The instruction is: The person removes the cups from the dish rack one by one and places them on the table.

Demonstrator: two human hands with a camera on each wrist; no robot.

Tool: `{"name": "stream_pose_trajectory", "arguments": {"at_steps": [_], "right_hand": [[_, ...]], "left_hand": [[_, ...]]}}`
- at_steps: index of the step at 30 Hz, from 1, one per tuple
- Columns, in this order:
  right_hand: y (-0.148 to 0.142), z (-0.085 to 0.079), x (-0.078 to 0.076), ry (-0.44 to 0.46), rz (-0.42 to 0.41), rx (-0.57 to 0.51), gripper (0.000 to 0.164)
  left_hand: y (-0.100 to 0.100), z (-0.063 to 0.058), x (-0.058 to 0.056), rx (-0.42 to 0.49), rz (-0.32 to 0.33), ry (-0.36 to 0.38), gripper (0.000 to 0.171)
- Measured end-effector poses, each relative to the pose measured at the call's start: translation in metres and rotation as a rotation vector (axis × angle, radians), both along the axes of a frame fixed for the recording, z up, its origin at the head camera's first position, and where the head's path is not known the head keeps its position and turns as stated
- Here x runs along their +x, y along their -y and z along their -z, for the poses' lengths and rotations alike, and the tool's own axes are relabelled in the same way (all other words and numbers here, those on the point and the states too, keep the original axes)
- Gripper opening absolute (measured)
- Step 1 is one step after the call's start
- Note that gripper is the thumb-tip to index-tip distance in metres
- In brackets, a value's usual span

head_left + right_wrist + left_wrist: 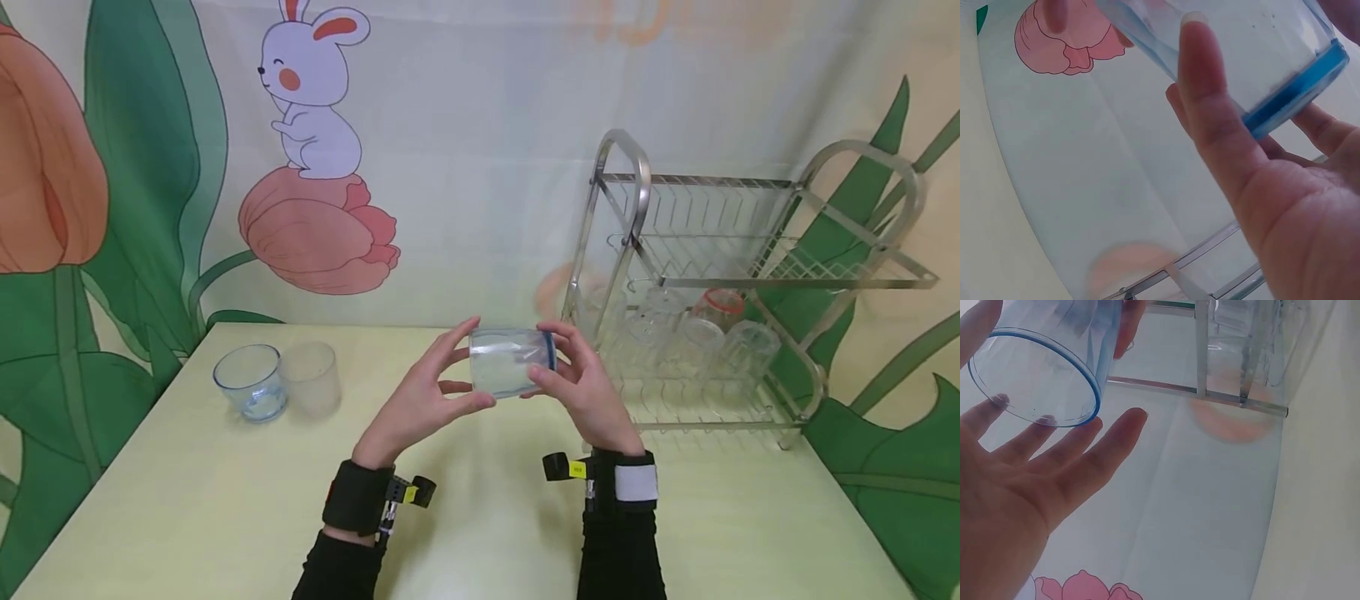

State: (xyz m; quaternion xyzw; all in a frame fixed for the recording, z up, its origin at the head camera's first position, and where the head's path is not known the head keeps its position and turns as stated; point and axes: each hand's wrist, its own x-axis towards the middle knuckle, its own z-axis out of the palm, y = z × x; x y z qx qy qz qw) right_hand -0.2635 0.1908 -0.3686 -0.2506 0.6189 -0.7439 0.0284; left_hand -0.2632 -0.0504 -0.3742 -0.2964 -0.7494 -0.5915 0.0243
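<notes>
A clear, bluish drinking glass [504, 363] lies sideways in the air between both hands, above the table. My left hand [420, 402] holds its open end, thumb on one side and fingertips at the blue-edged rim [1088, 375]. In the left wrist view one finger of that hand stretches out past the glass. My right hand [588, 392] grips the other end, around the thick blue base [1300, 90], with the thumb along the wall. The far side of the right fingers is partly hidden by the glass.
On the left of the pale table [225, 517] a blue-tinted glass [251, 387] stands beside a frosted glass [311, 383]. At the right is a two-tier metal dish rack [637, 196] with several glasses on its lower tier, one with a red rim [722, 304]. A printed cloth hangs behind.
</notes>
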Motion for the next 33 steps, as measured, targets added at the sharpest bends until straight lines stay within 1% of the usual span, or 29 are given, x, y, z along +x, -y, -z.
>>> {"name": "stream_pose_trajectory", "arguments": {"at_steps": [3,6,8,12,13,15,19,24,27,33], "right_hand": [[0.001,-0.001,0.0,-0.007,-0.016,-0.019,0.056],[0.004,-0.002,0.0,-0.016,-0.033,-0.025,0.057],[0.005,-0.003,0.0,-0.025,-0.036,-0.008,0.059],[0.003,-0.003,0.001,-0.075,0.01,0.084,0.064],[0.001,-0.003,0.001,-0.091,0.027,0.112,0.065],[-0.003,-0.002,0.002,-0.117,0.074,0.163,0.066],[-0.016,-0.003,0.005,-0.146,0.159,0.211,0.067],[-0.032,-0.005,0.011,-0.177,0.24,0.225,0.067],[-0.04,-0.008,0.015,-0.189,0.274,0.233,0.064],[-0.056,-0.01,0.017,-0.172,0.363,0.279,0.054]], "left_hand": [[0.001,-0.002,0.0,0.011,-0.013,-0.007,0.089],[0.003,-0.007,0.003,0.028,-0.029,-0.013,0.085],[0.005,-0.015,0.008,0.035,-0.031,-0.018,0.082],[0.007,-0.031,0.021,0.037,-0.04,-0.025,0.079],[0.008,-0.03,0.021,0.033,-0.049,-0.026,0.079],[0.012,-0.021,0.016,0.027,-0.069,-0.041,0.079],[0.018,-0.001,0.001,0.003,-0.103,-0.07,0.08],[0.024,0.003,-0.002,-0.051,-0.14,-0.106,0.079],[0.028,0.002,-0.004,-0.07,-0.168,-0.13,0.079],[0.039,0.003,-0.008,-0.103,-0.204,-0.133,0.08]]}}
